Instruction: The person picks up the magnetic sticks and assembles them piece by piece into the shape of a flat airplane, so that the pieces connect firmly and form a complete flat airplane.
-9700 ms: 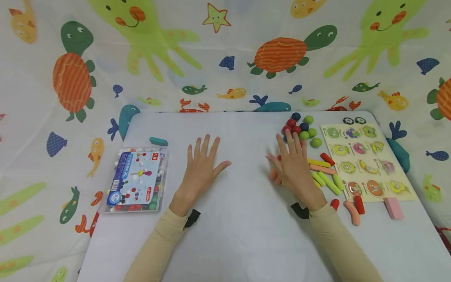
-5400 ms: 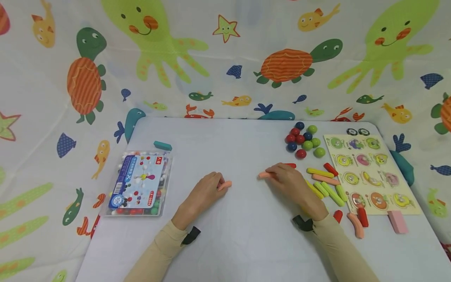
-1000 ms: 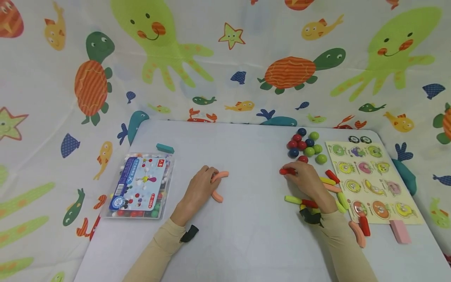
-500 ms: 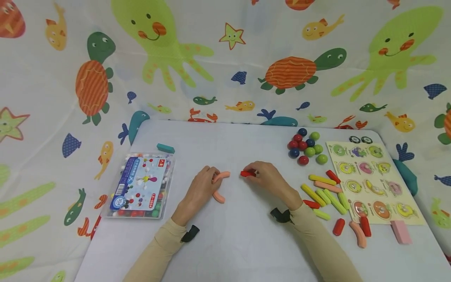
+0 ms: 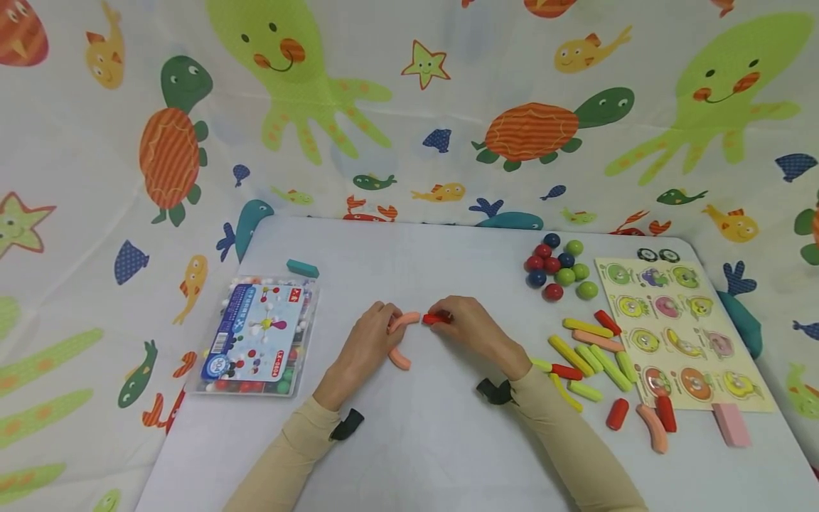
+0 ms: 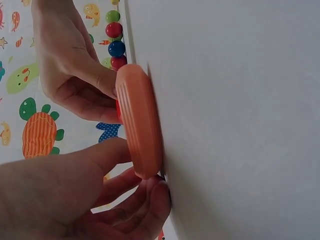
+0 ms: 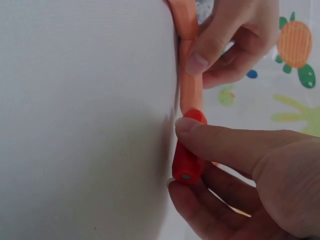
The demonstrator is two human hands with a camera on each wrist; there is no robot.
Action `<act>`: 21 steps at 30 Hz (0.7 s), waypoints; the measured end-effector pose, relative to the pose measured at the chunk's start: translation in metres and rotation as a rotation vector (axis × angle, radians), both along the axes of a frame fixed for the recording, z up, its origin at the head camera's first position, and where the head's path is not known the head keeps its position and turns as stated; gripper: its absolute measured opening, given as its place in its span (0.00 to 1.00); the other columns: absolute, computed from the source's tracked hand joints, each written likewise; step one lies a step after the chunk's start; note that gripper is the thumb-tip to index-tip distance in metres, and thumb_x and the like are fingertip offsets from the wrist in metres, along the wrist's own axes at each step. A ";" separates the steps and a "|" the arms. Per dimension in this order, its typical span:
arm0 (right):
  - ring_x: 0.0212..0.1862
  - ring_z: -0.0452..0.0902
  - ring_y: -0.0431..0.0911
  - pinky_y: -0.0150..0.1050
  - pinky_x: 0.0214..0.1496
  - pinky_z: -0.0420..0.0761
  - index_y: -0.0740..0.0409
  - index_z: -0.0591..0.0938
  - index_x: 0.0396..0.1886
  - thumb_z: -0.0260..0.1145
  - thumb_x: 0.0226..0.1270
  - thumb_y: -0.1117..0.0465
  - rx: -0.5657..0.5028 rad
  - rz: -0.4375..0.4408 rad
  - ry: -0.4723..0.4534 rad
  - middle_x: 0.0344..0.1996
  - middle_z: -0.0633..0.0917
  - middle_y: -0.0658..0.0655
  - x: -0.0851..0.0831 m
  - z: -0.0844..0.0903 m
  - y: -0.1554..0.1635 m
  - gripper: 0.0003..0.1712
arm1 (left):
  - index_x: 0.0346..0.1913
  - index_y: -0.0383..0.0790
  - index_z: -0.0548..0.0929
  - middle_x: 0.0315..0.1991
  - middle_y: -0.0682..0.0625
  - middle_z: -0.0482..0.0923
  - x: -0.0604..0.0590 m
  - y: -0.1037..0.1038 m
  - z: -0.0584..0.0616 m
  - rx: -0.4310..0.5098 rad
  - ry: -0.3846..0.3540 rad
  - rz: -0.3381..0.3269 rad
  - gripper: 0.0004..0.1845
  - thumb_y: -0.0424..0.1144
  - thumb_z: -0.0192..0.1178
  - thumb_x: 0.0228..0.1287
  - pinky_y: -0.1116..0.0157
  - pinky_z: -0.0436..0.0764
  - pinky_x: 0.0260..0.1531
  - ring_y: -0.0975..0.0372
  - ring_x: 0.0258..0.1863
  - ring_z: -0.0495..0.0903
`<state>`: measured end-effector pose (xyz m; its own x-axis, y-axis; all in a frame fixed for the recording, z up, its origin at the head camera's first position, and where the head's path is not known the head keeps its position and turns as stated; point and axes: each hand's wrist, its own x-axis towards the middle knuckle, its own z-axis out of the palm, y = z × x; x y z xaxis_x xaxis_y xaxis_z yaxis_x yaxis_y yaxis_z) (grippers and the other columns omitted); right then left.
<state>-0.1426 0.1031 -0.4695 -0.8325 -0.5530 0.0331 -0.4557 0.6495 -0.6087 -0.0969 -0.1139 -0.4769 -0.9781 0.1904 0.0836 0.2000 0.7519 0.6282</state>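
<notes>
Hands mid-table: left hand (image 5: pixel 365 340) steadies the orange piece (image 5: pixel 404 321), right hand (image 5: pixel 470 328) pinches the red stick (image 5: pixel 434 318); butt ends squarely

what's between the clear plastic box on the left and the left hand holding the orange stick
Nothing: in the head view the white table lies bare between the plastic box and the left hand, which holds the orange stick.

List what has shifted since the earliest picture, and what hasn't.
The right hand left the stick pile, took up a red stick and carried it leftward to meet the end of the orange curved stick that the left hand now holds; both hands lay flat at first. A second orange piece lies below. The bead box, balls and puzzle board stayed put.
</notes>
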 end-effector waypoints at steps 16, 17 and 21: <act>0.40 0.81 0.44 0.42 0.50 0.84 0.58 0.88 0.48 0.77 0.60 0.64 0.025 -0.039 0.065 0.40 0.88 0.53 0.001 -0.006 -0.004 0.15 | 0.46 0.34 0.83 0.35 0.45 0.77 0.005 0.002 0.002 -0.071 0.076 0.002 0.11 0.37 0.68 0.66 0.66 0.75 0.28 0.59 0.29 0.72; 0.40 0.81 0.44 0.42 0.50 0.84 0.58 0.88 0.48 0.77 0.60 0.64 0.024 -0.038 0.062 0.40 0.88 0.53 0.001 -0.006 -0.004 0.16 | 0.47 0.34 0.83 0.37 0.45 0.77 0.006 0.001 0.003 -0.078 0.097 0.003 0.12 0.38 0.69 0.66 0.65 0.77 0.29 0.58 0.31 0.73; 0.45 0.82 0.45 0.44 0.54 0.83 0.57 0.87 0.52 0.75 0.63 0.62 0.022 -0.047 0.040 0.43 0.88 0.54 0.002 -0.001 0.001 0.17 | 0.50 0.36 0.84 0.42 0.46 0.79 0.012 -0.004 0.010 -0.076 0.160 -0.044 0.15 0.41 0.69 0.66 0.62 0.80 0.34 0.57 0.38 0.75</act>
